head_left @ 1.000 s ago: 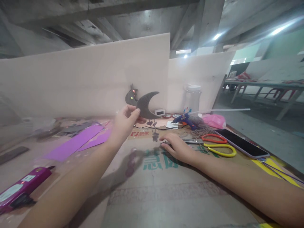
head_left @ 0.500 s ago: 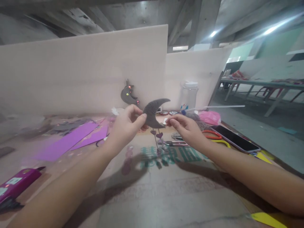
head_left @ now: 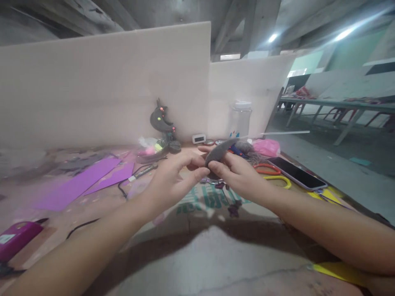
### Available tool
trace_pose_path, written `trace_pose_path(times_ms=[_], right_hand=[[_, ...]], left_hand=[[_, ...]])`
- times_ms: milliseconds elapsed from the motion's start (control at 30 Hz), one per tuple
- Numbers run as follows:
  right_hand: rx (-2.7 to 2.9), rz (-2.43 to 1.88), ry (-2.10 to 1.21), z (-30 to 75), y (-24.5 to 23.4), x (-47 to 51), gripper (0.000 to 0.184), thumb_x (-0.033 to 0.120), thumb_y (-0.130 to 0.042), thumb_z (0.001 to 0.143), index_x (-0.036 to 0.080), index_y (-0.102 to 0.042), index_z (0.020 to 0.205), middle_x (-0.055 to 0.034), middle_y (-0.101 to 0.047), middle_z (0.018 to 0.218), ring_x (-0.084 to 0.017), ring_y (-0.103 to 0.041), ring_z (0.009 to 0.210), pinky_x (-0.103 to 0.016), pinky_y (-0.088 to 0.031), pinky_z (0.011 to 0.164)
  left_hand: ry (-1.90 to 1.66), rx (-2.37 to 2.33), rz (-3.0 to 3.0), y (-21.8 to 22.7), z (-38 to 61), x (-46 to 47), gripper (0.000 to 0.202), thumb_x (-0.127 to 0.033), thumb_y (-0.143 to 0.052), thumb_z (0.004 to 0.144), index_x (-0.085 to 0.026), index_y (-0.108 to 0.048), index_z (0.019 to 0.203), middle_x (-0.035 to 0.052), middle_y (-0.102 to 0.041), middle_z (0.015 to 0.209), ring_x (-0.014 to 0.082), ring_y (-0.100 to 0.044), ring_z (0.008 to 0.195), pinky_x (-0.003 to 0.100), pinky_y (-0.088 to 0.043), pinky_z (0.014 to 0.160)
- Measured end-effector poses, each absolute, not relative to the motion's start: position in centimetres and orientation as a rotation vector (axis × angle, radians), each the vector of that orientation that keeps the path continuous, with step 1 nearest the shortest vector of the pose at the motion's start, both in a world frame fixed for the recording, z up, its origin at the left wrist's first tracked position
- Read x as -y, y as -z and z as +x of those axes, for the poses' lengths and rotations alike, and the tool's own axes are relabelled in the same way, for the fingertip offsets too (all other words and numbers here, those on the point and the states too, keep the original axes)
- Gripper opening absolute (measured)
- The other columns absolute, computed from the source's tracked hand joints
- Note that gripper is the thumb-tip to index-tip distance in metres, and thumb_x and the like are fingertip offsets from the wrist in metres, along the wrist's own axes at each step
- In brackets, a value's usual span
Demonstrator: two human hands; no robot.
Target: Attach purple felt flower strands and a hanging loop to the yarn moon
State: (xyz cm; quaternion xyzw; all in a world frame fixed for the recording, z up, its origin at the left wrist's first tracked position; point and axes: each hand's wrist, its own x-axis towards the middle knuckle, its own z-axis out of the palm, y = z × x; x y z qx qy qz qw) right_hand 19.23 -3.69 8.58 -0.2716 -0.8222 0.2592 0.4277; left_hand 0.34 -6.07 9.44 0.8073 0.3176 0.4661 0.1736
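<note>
A dark grey crescent moon ornament (head_left: 219,153) is held up over the table between my two hands, turned partly edge-on. My right hand (head_left: 242,174) pinches it, the thumb lying across its near face. At its left edge, the curled fingers and thumb of my left hand (head_left: 177,174) close on it; the exact contact is partly hidden. Small dark purple charms (head_left: 233,209) dangle on strings below it. Behind, a second dark crescent decoration (head_left: 161,120) with coloured beads stands near the white board.
Purple sheets (head_left: 83,185) and a magenta device (head_left: 20,238) lie left. Right are orange-handled scissors (head_left: 267,169), a yellow handle (head_left: 279,181), a phone (head_left: 296,172) and a pink bag (head_left: 267,147). A clear bottle (head_left: 241,119) and small white digital device (head_left: 199,139) stand behind.
My right hand has moved onto the crescent, which has turned and shifted right; the small white piece at its fingertips no longer shows. The hanging charms have swung right. The view has shifted slightly.
</note>
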Motion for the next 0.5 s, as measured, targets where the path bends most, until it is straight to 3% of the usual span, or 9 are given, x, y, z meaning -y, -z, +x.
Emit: trace_pose_path(times_ms=[100, 200, 400, 500], right_hand=[[2.051, -0.666, -0.684, 19.1, -8.4, 3.6, 0.044, 0.045, -0.046, 0.095, 0.021, -0.053, 0.131, -0.0107, -0.055, 0.134, -0.027, -0.044, 0.131, -0.048, -0.033, 0.110], [2.073, -0.660, -0.724, 18.9, -8.1, 3.8, 0.047, 0.049, -0.042, 0.095, 0.020, -0.051, 0.131, -0.0115, -0.053, 0.135, -0.025, -0.041, 0.132, -0.046, -0.032, 0.111], [2.029, -0.630, -0.994, 19.2, -8.9, 3.7, 0.054, 0.060, -0.042, 0.091, 0.020, -0.060, 0.122, -0.0079, -0.067, 0.110, -0.022, -0.060, 0.109, -0.038, -0.047, 0.097], [1.893, -0.566, -1.177, 19.6, -9.3, 2.9, 0.059, 0.066, -0.041, 0.088, 0.020, -0.065, 0.115, -0.0072, -0.070, 0.102, -0.021, -0.063, 0.104, -0.037, -0.048, 0.095]], left_hand=[[-1.261, -0.806, 2.145, -9.3, 0.4, 5.8, 0.010, -0.028, -0.061, 0.087, -0.020, -0.065, 0.084, 0.0054, -0.067, 0.096, 0.0205, -0.062, 0.095, 0.031, -0.047, 0.085], [-1.149, -0.724, 1.905, -9.0, 0.6, 5.5, 0.011, -0.030, -0.062, 0.086, -0.019, -0.059, 0.087, 0.0017, -0.063, 0.085, 0.0154, -0.063, 0.078, 0.027, -0.051, 0.071], [-1.176, -0.849, 1.712, -9.2, 0.6, 5.2, 0.016, -0.020, -0.063, 0.082, -0.020, -0.049, 0.090, -0.0035, -0.064, 0.070, 0.0107, -0.062, 0.055, 0.022, -0.051, 0.054], [-1.320, -0.883, 1.626, -10.0, -0.1, 4.7, 0.019, -0.018, -0.063, 0.079, -0.020, -0.048, 0.091, -0.0065, -0.061, 0.058, 0.0098, -0.059, 0.048, 0.021, -0.050, 0.051]])
